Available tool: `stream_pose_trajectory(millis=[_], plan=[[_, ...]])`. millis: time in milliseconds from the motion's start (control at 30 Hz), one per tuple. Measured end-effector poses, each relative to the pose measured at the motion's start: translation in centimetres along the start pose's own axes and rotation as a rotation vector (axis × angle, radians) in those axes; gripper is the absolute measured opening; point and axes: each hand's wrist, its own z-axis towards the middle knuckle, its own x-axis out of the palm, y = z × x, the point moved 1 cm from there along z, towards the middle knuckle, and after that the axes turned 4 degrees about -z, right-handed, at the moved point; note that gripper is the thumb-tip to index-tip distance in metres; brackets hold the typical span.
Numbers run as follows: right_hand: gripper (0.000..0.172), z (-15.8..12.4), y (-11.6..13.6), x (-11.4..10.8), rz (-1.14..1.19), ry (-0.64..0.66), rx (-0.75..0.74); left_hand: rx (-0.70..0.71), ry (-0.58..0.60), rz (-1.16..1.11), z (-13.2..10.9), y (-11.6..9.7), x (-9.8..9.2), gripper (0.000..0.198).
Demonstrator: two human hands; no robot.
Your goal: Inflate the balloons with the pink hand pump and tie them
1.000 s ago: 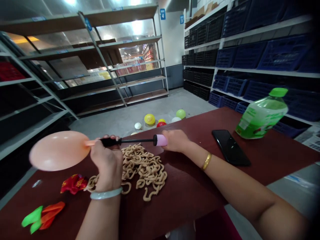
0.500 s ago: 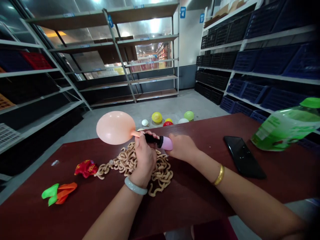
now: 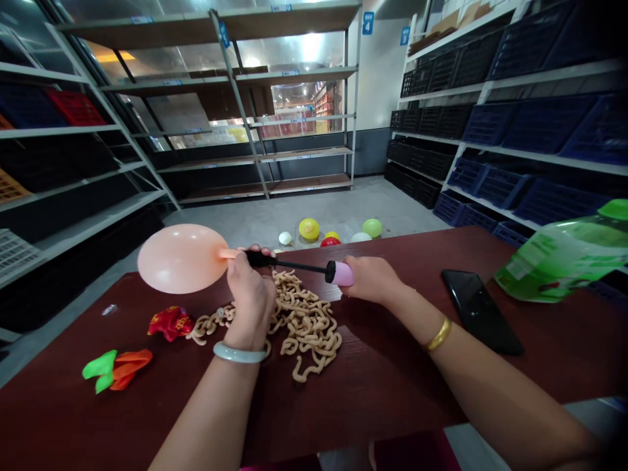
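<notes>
A peach balloon (image 3: pixel 182 259), partly inflated, sits on the nozzle end of a balloon pump (image 3: pixel 301 266). My left hand (image 3: pixel 251 288) is closed around the balloon's neck and the pump's black front end. My right hand (image 3: pixel 370 280) grips the pink barrel, and a black rod shows between the two parts. Below the pump a heap of beige modelling balloons (image 3: pixel 311 327) lies on the table. To the left are a red patterned balloon (image 3: pixel 171 323), a limp green balloon (image 3: pixel 101 368) and a limp orange balloon (image 3: pixel 130 368).
A black phone (image 3: pixel 481 311) and a green-capped pouch of green liquid (image 3: pixel 559 258) lie on the right of the brown table (image 3: pixel 392 373). Inflated balloons, among them a yellow balloon (image 3: pixel 309 229), rest on the floor beyond. Shelving racks with crates (image 3: pixel 549 124) line the room.
My left hand has moved left with the balloon and the pump's front end, away from my right hand. The pump is drawn out, its rod now exposed. The balloon looks slightly larger.
</notes>
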Motion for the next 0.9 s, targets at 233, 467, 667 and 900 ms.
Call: stream_pose_trajectory(millis=[233, 467, 667, 900], plan=[[0.036, -1.3, 2.4, -0.8, 0.061, -0.024, 0.007, -0.147, 0.121, 0.039, -6.7, 3.6, 2.2, 0.018], [0.04, -1.0, 2.8, -0.3, 0.149, -0.029, 0.002, -0.083, 0.118, 0.041, -5.5, 2.1, 2.5, 0.016], [0.033, 0.1, 0.5, 0.3, 0.075, -0.021, -0.031, 0.018, -0.017, 0.001, 0.2, -1.3, 0.3, 0.015], [0.036, 0.0, 0.0, 0.3, 0.051, -0.006, -0.021, 0.015, 0.004, -0.027, -1.0, 0.0, 0.6, 0.018]])
